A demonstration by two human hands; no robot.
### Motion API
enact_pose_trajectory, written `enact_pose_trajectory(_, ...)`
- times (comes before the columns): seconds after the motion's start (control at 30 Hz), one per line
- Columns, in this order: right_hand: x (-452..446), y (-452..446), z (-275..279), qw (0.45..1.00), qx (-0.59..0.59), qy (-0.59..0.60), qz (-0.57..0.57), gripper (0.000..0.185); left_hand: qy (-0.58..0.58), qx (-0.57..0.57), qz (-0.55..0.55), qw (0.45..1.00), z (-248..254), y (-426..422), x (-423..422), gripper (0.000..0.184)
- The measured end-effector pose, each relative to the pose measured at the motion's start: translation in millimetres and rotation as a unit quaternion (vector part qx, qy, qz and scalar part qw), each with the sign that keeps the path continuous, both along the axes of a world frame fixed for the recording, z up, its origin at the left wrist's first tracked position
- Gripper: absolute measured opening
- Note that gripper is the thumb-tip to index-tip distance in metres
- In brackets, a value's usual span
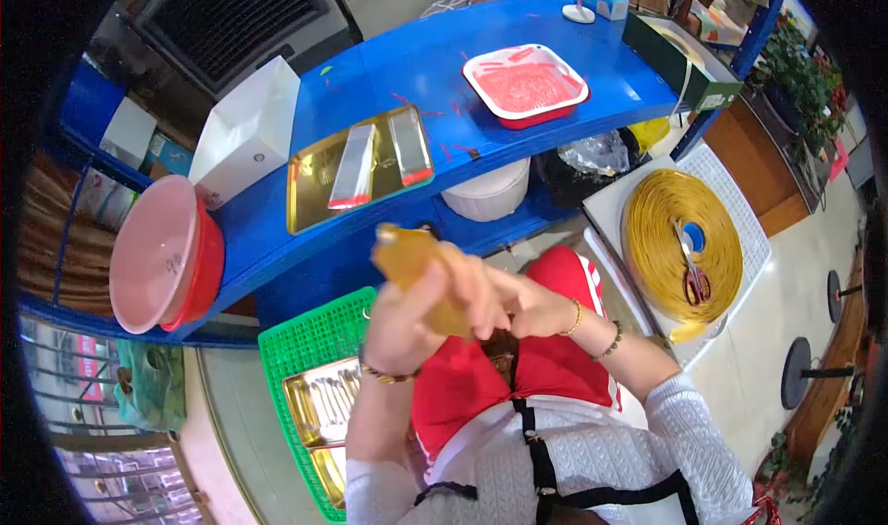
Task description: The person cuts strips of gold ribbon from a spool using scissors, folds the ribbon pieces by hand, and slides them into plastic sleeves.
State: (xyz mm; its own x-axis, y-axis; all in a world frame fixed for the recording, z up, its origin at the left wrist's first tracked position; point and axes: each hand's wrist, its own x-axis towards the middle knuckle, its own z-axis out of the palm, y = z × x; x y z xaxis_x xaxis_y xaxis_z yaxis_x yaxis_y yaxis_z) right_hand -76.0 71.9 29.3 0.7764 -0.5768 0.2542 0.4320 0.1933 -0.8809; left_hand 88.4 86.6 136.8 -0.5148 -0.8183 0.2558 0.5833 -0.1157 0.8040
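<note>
My left hand [407,317] is closed around a shiny gold strip [396,252], which looks like folded ribbon and is slightly blurred. One end of the strip sticks up past the thumb, and a lower part shows below the fingers. Against it, my right hand [523,298] is closed with its fingers bent in at the strip's right side; the fingertips are partly hidden. Both hands are held above my lap, over red trousers [462,386]. To the right lies a large coil of gold ribbon [647,238], with scissors [692,275] resting on it.
Ahead, a blue table [370,72] carries a gold tray [310,192] with two clear packs, a red-and-white basin [527,86] and a white box [250,127]. Pink and red basins [153,257] stand left. A green basket [296,349] with metal utensils in gold trays sits beside my left arm.
</note>
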Motion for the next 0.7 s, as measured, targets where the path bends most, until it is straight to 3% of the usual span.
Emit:
enact_pose_trajectory(0.17,3,3,9,0.99,-0.032,0.128,-0.043,0.037,0.069,-0.079,0.072,0.992,53,-13,45,0.029)
enact_pose_trajectory(0.3,7,5,15,0.978,-0.041,0.19,-0.079,0.016,0.097,-0.097,0.2,0.97,55,-22,73,0.024)
enact_pose_trajectory(0.43,17,17,20,0.894,-0.167,0.307,-0.279,0.014,0.126,-0.113,0.249,0.953,40,-24,90,0.024)
enact_pose_trajectory(0.53,22,14,15,0.744,-0.406,0.216,-0.485,0.017,0.13,-0.114,0.259,0.95,48,-12,78,0.022)
enact_pose_trajectory(0.57,23,12,15,0.729,-0.431,0.211,-0.489,0.021,0.129,-0.117,0.253,0.952,50,-10,73,0.022)
enact_pose_trajectory(0.67,24,14,10,0.78,-0.435,0.194,-0.406,0.022,0.133,-0.12,0.231,0.956,51,-12,69,0.024)
enact_pose_trajectory(0.7,24,12,7,0.822,-0.422,0.165,-0.346,0.026,0.137,-0.119,0.224,0.958,51,-13,68,0.024)
